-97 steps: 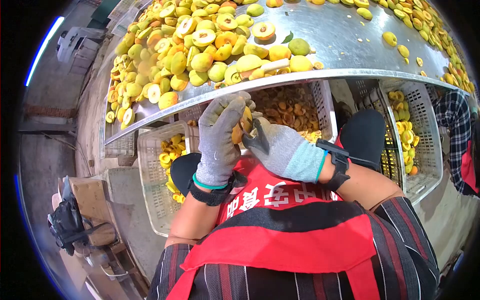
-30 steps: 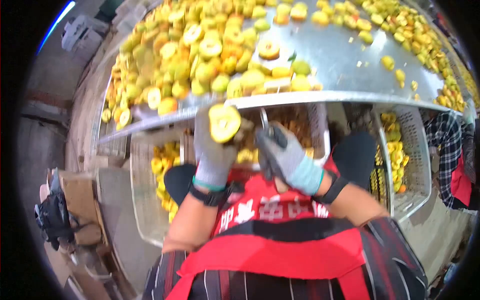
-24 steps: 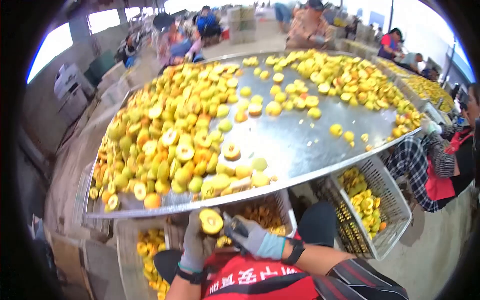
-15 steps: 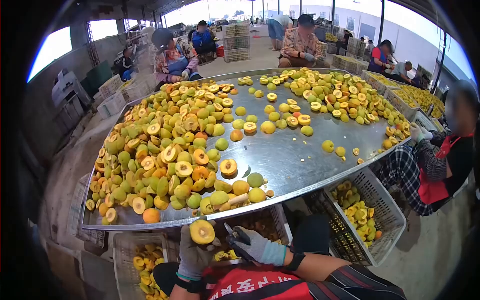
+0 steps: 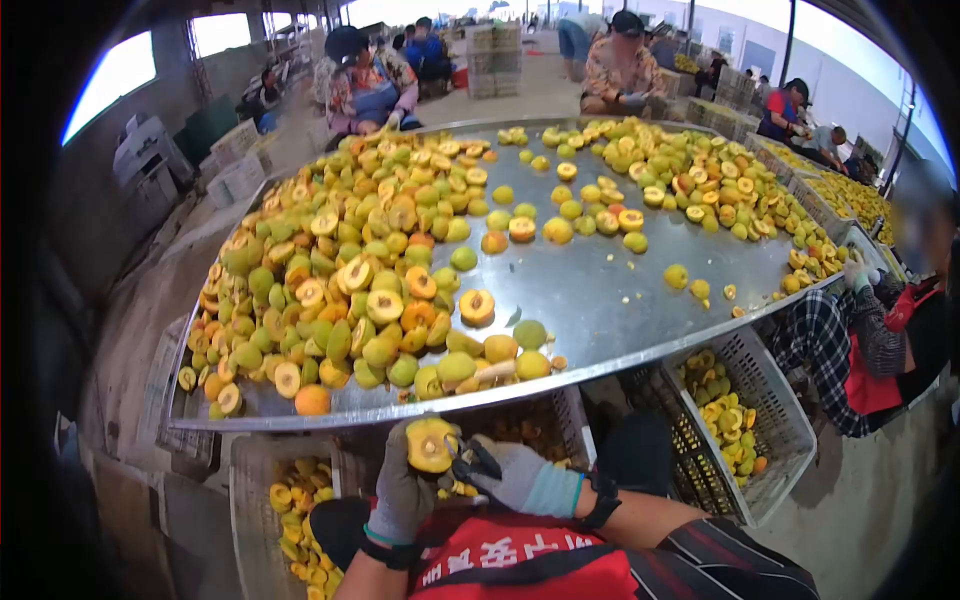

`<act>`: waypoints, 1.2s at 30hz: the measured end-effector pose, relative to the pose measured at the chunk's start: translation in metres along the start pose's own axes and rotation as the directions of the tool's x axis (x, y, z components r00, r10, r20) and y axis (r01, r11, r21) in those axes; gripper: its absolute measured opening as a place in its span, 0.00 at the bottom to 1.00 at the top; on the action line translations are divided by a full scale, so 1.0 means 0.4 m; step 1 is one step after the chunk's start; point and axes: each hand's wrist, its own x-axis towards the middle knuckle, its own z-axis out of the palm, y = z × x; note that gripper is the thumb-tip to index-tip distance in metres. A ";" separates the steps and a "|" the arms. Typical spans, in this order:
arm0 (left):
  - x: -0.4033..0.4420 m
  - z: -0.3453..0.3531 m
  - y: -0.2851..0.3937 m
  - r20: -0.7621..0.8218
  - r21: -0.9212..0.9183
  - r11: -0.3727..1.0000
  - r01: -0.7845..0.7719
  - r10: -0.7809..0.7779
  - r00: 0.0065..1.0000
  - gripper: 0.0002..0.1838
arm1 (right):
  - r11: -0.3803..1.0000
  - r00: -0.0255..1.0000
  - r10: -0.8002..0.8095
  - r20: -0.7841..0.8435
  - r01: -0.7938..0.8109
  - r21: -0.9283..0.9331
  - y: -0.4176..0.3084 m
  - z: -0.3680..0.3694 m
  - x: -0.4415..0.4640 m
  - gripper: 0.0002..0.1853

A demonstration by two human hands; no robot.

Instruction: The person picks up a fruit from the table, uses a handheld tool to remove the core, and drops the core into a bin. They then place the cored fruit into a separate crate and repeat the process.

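My left hand (image 5: 404,478), in a grey work glove, is closed around a halved yellow peach (image 5: 431,444) with its cut face turned up. My gloved right hand (image 5: 508,473) is closed on a small metal-tipped tool (image 5: 462,462), its exact kind mostly hidden by the fingers. The tool's tip is at the right edge of the peach half. Both hands are just below the front edge of the metal table (image 5: 590,345). A large heap of halved peaches (image 5: 330,265) covers the table's left side. A wooden-looking handle (image 5: 496,371) lies among the fruit near the front edge.
Crates stand under the table's front: one at left with cut peach pieces (image 5: 297,530), another crate (image 5: 775,425) at right. A second heap of peaches (image 5: 700,180) lies at the back right. One co-worker (image 5: 870,330) sits at the right; others (image 5: 622,75) work across the table.
My right hand has moved the tool in from the right to the peach half. The left hand still holds the peach half, now tilted differently. The view has shifted slightly.
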 end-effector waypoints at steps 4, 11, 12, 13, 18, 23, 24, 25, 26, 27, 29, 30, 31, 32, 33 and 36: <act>0.010 0.009 -0.026 -0.084 -0.045 0.999 -0.006 0.002 0.996 0.26 | 0.994 0.996 0.090 0.001 -0.089 -0.059 -0.010 -0.013 -0.005 0.18; -0.003 0.012 -0.008 0.060 0.137 0.990 -0.043 0.035 0.998 0.30 | 0.984 0.991 0.123 0.054 -0.114 -0.134 -0.032 -0.027 -0.011 0.18; -0.002 0.019 -0.013 0.031 0.142 0.989 -0.035 0.031 0.999 0.30 | 0.985 0.990 0.130 0.056 -0.122 -0.126 -0.027 -0.022 -0.012 0.18; 0.000 0.028 -0.025 -0.013 0.183 0.979 -0.088 0.092 0.996 0.30 | 0.989 0.995 0.096 0.013 -0.094 -0.113 -0.020 -0.015 -0.014 0.16; -0.011 0.032 -0.019 0.088 0.230 0.968 -0.104 0.086 0.992 0.30 | 0.984 0.997 0.051 -0.056 -0.060 -0.171 -0.015 -0.004 -0.012 0.17; -0.010 0.028 -0.036 0.037 0.381 0.898 -0.221 0.225 0.974 0.28 | 0.978 0.994 0.082 -0.068 -0.094 -0.185 -0.034 0.004 -0.012 0.17; -0.013 0.029 -0.036 0.035 0.382 0.898 -0.217 0.220 0.975 0.28 | 0.974 0.992 0.107 -0.069 -0.119 -0.194 -0.041 0.005 -0.013 0.16; -0.016 0.033 -0.035 0.024 0.423 0.876 -0.233 0.246 0.969 0.28 | 0.974 0.991 0.112 -0.069 -0.123 -0.192 -0.042 0.010 -0.014 0.16; -0.018 0.035 -0.035 0.014 0.463 0.851 -0.247 0.272 0.962 0.29 | 0.973 0.991 0.130 -0.042 -0.135 -0.188 -0.044 0.015 -0.014 0.15; -0.017 0.030 -0.037 0.013 0.464 0.852 -0.242 0.267 0.964 0.29 | 0.972 0.989 0.147 -0.015 -0.147 -0.183 -0.045 0.021 -0.014 0.14; -0.012 0.011 -0.039 0.071 0.521 0.802 -0.292 0.300 0.951 0.27 | 0.993 0.997 0.060 -0.041 -0.064 -0.102 -0.025 0.047 -0.014 0.13; -0.010 -0.002 -0.043 0.068 0.522 0.803 -0.289 0.298 0.952 0.27 | 0.999 0.997 -0.030 -0.073 0.028 -0.028 -0.034 0.048 -0.006 0.13; -0.009 -0.017 -0.049 0.126 0.637 0.677 -0.368 0.379 0.917 0.29 | 0.999 0.997 -0.027 -0.073 0.025 -0.025 -0.049 0.039 -0.005 0.13; -0.009 -0.024 -0.053 0.197 0.730 0.527 -0.435 0.447 0.872 0.31 | 0.920 0.964 0.240 0.112 -0.262 0.293 -0.069 0.021 -0.004 0.12; -0.015 -0.013 -0.054 0.197 0.731 0.528 -0.433 0.444 0.874 0.31 | 0.667 0.839 0.408 0.359 -0.543 0.510 -0.087 0.007 -0.002 0.12; -0.036 0.021 -0.055 0.247 0.666 0.541 -0.514 0.490 0.836 0.35 | 0.779 0.927 0.265 0.265 -0.368 0.508 -0.082 0.012 -0.016 0.10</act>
